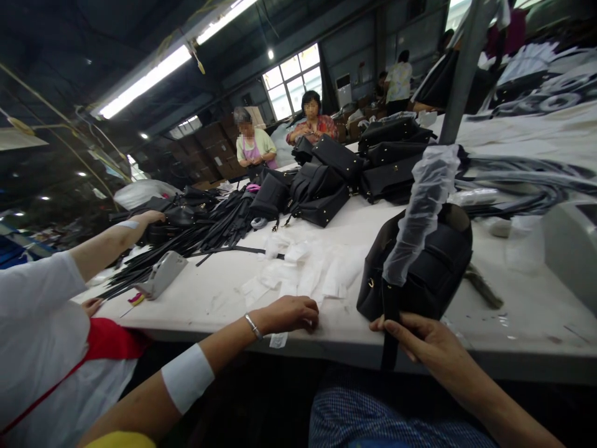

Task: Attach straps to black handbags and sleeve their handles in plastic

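Observation:
My right hand [422,336] pinches a black strap [390,342] at the table's front edge; its lower end hangs below the edge. A wrinkled clear plastic sleeve [420,211] covers the strap's upper stretch. Behind it, a black bag [433,267] with small gold fittings rests on the table. My left hand [291,313], wearing a bracelet, hovers at the front edge with loosely bent fingers and nothing visible in them. Just beyond that hand lie loose white plastic sleeves [321,270]. One small white piece [278,340] hangs over the edge beneath its wrist.
Black bags [321,193] are piled across the table, beside a heap of black straps [224,224]. A co-worker's arm [116,239] reaches in from the left, near a grey tape dispenser [163,274]. A metal post [464,74] rises at right. Other people work opposite.

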Demonstrator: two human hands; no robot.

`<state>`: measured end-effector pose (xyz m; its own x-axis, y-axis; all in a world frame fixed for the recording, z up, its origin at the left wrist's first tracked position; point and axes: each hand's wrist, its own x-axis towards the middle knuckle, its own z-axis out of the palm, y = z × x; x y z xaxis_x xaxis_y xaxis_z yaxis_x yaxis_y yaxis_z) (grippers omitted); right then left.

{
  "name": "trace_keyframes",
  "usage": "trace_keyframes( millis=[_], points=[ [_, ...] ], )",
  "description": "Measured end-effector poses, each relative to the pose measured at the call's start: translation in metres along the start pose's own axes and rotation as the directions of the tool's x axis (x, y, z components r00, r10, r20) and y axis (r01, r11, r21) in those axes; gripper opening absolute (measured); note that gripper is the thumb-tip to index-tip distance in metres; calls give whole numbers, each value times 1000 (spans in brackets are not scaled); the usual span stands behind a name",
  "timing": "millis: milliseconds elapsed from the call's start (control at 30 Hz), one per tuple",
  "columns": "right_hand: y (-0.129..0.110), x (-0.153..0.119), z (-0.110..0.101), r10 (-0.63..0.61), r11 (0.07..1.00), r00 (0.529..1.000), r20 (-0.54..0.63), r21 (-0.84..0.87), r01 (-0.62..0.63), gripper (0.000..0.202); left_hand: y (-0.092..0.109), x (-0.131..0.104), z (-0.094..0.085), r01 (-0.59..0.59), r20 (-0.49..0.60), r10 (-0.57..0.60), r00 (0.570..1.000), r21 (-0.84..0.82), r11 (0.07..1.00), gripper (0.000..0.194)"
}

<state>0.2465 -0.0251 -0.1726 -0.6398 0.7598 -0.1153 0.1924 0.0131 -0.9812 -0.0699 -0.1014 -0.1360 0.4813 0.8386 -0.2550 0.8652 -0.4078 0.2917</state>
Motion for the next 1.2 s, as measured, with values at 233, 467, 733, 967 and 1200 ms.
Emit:
trace_keyframes(
  millis=[233,467,733,967,1200],
  points=[
    [0,-4,1,13,1000,1000,-2,21,-13,49,17,8,-4,7,0,-7,1000,-17,1000,19],
    [-4,-8,1,3,1000,999,-33,26,-2,49,18,15,-11,-47,53,46,998,23,999,14],
    [-6,-9,2,-14,1000,999,-48,26,16,44,17,20,-20,-65,-12,65,998,-17,998,9],
    [-6,-9,2,20,999,1000,-10,45,-19,47,23,29,-51,-2,-489,-283,825,-502,865,15],
    [-5,-6,4,27,998,1000,-3,50,-27,53,-4,55,-72,-78,-609,-442,659,-639,765,31]
  ],
)
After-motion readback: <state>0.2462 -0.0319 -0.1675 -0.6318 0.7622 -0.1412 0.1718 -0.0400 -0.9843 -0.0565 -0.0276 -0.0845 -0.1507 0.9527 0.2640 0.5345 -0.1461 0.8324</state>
